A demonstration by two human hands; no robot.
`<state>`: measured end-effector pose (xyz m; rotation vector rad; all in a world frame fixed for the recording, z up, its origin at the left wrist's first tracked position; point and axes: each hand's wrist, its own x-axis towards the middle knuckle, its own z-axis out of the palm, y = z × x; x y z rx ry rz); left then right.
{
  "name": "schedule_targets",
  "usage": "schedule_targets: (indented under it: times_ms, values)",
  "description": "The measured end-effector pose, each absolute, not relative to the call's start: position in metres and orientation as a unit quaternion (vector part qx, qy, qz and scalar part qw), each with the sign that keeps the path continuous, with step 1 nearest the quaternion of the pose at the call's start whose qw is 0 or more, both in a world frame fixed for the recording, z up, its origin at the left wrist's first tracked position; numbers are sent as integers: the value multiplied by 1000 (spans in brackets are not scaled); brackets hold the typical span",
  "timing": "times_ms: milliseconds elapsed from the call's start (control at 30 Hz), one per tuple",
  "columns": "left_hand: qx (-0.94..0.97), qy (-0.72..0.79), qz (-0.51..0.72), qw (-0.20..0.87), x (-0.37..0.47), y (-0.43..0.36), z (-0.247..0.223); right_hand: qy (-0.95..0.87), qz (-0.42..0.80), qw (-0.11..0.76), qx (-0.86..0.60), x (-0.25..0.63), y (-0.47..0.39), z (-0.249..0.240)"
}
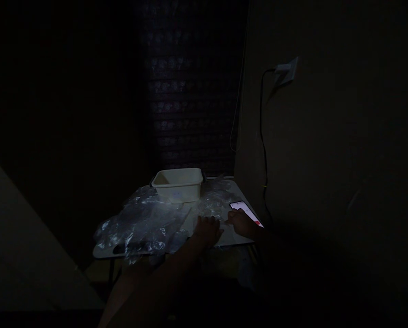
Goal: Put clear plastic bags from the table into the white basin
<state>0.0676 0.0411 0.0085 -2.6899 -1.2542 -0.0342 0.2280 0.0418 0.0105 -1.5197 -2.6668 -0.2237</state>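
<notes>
In the dim head view, my left hand (209, 231) lies on the front part of a small white table, fingers stretched out and pressing on a thin clear plastic bag (207, 210). Just right of it, my right hand (241, 223) is closed, its thumb and fingers pinching what looks like the edge of that clear plastic. Beyond my right hand sits a lit phone (245, 208), partly covered by the hand. A heap of clear plastic bags (142, 221) spreads over the left half of the table.
A white plastic tub (178, 192) with dark handles stands at the back of the small table (103, 252). A black cord (263, 136) hangs from a wall outlet (288, 70) on the right. A dark blind (190, 95) covers the far side.
</notes>
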Motion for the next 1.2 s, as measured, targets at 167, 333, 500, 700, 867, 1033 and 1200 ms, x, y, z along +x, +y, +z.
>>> schedule_targets:
  times_ms: [167, 333, 500, 700, 867, 1033, 1200]
  values:
    - [-904, -417, -13, 95, 66, 40, 9, -867, -57, 51, -492, 231, 43, 10]
    - [-906, -412, -22, 97, 66, 41, 8, -870, -64, 48, -486, 230, 42, 9]
    - [-905, -417, -13, 84, 66, 42, 9, -872, -65, 36, -484, 234, 34, 5]
    - [-905, -417, -20, 86, 66, 43, 7, -872, -55, 58, -482, 246, 28, 1]
    - [-909, -405, -44, 87, 63, 46, 4, -873, -60, 81, -478, 247, 25, 2]
    - [-911, -401, -51, 82, 46, 50, 14, -892, -39, 63, -445, 248, 12, 3]
    - [-917, -394, 10, 58, 9, 38, 29, -890, -9, 30, -455, 246, -6, 4]
